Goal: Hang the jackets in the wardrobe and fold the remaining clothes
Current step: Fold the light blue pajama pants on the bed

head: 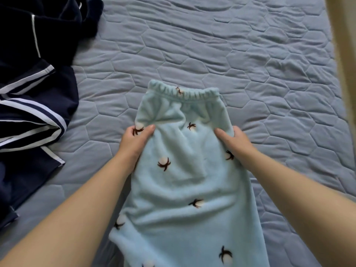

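A: On the bed [231,45], dead centre, the trousers [179,180] lie lengthwise. The waistband [185,94] points to 12 o'clock, and the legs run toward 6 and out of view.

B: And the hands?

A: The left hand [134,139] pinches the 9 o'clock edge just below the waistband, thumb on top and fingers curled under. The right hand [235,141] grips the 3 o'clock edge the same way.

B: So what could spoil the fold?

A: The fleece looks thick and slack, and creases are bunched between the two hands. Fold over those and I'd expect a lumpy bundle. Both grips also sit below the waistband, so that end could flop or twist if lifted.

B: Anything else?

A: The leg ends are hidden at 6 o'clock, so I can't tell whether they lie straight or hang off the edge. If they hang, their weight may drag the cloth back toward the person.

B: And the navy pile [28,83] at 9 to 10 o'clock?

A: It is well apart from the trousers, but loose and unfolded. A wide sweep leftward might catch it. I can't tell whether it holds a jacket.
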The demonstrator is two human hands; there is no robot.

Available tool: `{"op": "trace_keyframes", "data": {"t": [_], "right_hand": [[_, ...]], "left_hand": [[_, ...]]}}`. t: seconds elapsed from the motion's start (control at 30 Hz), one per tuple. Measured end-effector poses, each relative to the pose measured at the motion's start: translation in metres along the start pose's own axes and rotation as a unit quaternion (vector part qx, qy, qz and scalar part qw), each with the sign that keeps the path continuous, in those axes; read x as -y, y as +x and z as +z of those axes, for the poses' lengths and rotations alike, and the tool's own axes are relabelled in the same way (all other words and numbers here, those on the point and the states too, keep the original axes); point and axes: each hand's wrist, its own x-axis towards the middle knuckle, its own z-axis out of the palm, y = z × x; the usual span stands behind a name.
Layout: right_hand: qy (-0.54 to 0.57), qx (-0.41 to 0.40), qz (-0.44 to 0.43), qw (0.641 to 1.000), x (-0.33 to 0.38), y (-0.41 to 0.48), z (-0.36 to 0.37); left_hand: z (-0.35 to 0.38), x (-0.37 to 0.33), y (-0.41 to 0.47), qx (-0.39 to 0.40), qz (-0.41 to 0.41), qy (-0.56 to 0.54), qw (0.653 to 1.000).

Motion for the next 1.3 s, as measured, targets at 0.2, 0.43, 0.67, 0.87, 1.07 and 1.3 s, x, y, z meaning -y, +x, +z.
{"op": "trace_keyframes", "data": {"t": [0.2,0.43,0.67,0.87,1.07,1.3], "right_hand": [[0.008,0.04,0.086,0.995,-0.055,-0.057,-0.015],[-0.213,-0.184,-0.133,0.95,-0.046,-0.058,-0.012],[-0.45,-0.035,-0.346,0.822,-0.001,-0.021,0.044],[-0.477,-0.036,-0.244,0.844,-0.057,-0.022,0.025],[-0.445,-0.023,-0.378,0.812,-0.093,-0.126,0.02],[-0.433,-0.001,-0.23,0.872,-0.166,-0.159,0.013]], "left_hand": [[-0.023,0.042,-0.043,0.034,-0.08,0.129,0.988],[0.005,0.017,-0.061,-0.175,0.226,0.38,0.88],[0.027,0.016,-0.008,-0.015,0.394,0.656,0.644],[0.007,0.038,0.005,-0.001,0.347,0.709,0.614],[0.01,0.078,-0.11,0.032,0.446,0.607,0.657],[-0.051,0.157,-0.146,-0.005,0.302,0.642,0.705]]}}
